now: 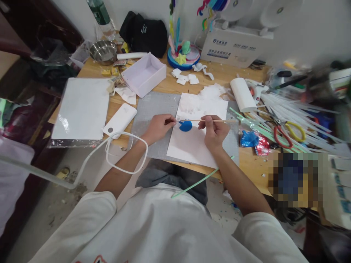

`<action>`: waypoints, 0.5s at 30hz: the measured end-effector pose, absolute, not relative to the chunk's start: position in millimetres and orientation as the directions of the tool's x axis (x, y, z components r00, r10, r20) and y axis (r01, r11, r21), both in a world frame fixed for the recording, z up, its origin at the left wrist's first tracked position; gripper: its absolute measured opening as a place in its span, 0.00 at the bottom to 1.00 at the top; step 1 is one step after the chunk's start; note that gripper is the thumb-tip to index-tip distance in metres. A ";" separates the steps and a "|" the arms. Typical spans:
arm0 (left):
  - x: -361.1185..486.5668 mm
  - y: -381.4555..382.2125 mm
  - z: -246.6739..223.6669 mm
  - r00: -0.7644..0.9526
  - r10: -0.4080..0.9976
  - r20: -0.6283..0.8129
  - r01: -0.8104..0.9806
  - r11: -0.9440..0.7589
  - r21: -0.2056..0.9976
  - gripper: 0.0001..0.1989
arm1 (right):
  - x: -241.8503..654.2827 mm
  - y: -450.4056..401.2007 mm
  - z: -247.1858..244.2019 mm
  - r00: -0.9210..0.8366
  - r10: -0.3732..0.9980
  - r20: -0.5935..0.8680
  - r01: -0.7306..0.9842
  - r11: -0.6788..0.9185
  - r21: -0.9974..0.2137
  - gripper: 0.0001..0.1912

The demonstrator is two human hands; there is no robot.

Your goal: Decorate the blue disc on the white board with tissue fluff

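Observation:
A thin wooden stick [193, 120] lies across the pinched fingers of my right hand [216, 132], pointing left. My left hand [161, 127] is closed in a pinch near the stick's left end; something small and pale shows at its fingertips, too small to name. Between my hands, just under the stick, is a flat blue piece [185, 126] with a rounded body and a pointed, tail-like left end. It appears against white paper [192, 146]; I cannot tell whether it touches the stick. The paper rests on a grey cutting mat [153, 106].
A white power bank [120, 118] and a lilac box [148, 76] stand left. To the right are a white roll [243, 95], red-handled scissors [282, 137], wrapped blue clay [249, 138] and many pale strips [290, 109]. A white cable [127, 171] loops over my left forearm.

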State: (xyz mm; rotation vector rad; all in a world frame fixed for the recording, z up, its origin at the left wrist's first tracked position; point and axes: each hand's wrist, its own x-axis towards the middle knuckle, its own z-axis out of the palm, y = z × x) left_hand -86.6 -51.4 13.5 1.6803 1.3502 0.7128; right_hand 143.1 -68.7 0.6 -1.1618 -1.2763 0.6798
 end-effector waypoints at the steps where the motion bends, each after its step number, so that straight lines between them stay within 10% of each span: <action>1: -84.8 -50.8 12.9 0.261 0.964 -0.054 0.500 -0.087 0.862 0.05 | 143.3 -68.8 0.4 0.218 0.901 0.375 0.197 0.336 -0.921 0.18; 15: -72.4 -37.6 3.6 0.209 0.978 -0.001 0.693 -0.148 0.706 0.06 | 146.1 -78.8 5.4 0.103 0.797 0.596 0.398 0.516 -0.759 0.19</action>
